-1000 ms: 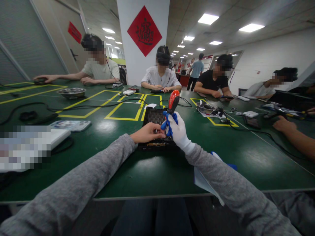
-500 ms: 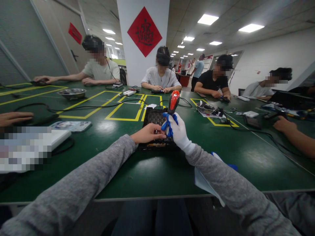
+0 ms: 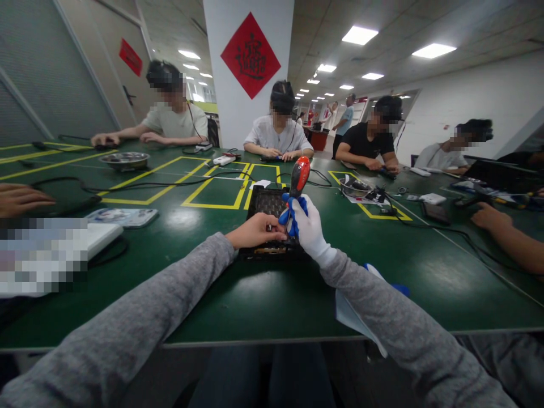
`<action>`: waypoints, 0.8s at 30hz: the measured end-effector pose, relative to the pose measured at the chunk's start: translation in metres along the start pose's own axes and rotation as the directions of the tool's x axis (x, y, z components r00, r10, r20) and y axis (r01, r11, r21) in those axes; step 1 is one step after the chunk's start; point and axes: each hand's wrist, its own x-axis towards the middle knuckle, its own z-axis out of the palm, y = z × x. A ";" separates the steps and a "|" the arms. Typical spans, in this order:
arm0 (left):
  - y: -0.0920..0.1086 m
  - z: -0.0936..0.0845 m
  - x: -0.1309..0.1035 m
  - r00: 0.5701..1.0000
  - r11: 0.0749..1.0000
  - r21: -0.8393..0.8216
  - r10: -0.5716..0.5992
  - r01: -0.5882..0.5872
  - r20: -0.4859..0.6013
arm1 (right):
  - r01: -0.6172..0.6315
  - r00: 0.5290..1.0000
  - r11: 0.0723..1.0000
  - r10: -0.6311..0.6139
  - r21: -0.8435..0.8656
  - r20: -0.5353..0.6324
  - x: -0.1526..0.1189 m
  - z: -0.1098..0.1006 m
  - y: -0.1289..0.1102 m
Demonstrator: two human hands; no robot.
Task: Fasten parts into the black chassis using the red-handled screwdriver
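Open black case [image 3: 278, 256] toward the tabletop's [image 3: 255, 306] near edge, bumpy dark insides [image 3: 267, 205]. Gloved right hand [image 3: 309, 228] has fingers wrapped round a screwdriver [image 3: 301, 175]; left hand [image 3: 254, 230] fingers bunched over it, can't tell if pinching. Steel bowl [image 3: 124, 164] nearer the far edge, contents unclear.

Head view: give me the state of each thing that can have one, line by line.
Black case: apparently open.
Red-and-black tool: gripped, handle up, tip hidden.
Right hand: gloved, closed on the tool.
Left hand: bare, fingers curled at the case.
Metal bowl: upright.
Ceiling lights: lit.
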 end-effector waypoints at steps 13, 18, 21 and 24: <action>0.004 0.001 0.003 0.999 0.995 -0.096 -0.033 0.034 0.015 | 0.014 1.000 0.999 -0.014 -0.049 -0.007 0.001 -0.001 0.002; 0.005 0.000 0.003 0.997 0.988 -0.153 0.045 -0.034 0.067 | -0.010 1.000 1.000 0.010 -0.029 0.015 0.002 -0.002 0.003; 0.007 -0.001 0.003 0.996 0.985 -0.167 0.046 -0.032 0.079 | -0.025 1.000 1.000 0.025 -0.010 0.019 0.002 -0.002 0.003; 0.010 -0.001 0.002 0.998 0.986 -0.164 -0.003 0.014 0.068 | -0.013 1.000 1.000 0.013 -0.006 0.014 0.001 -0.002 0.002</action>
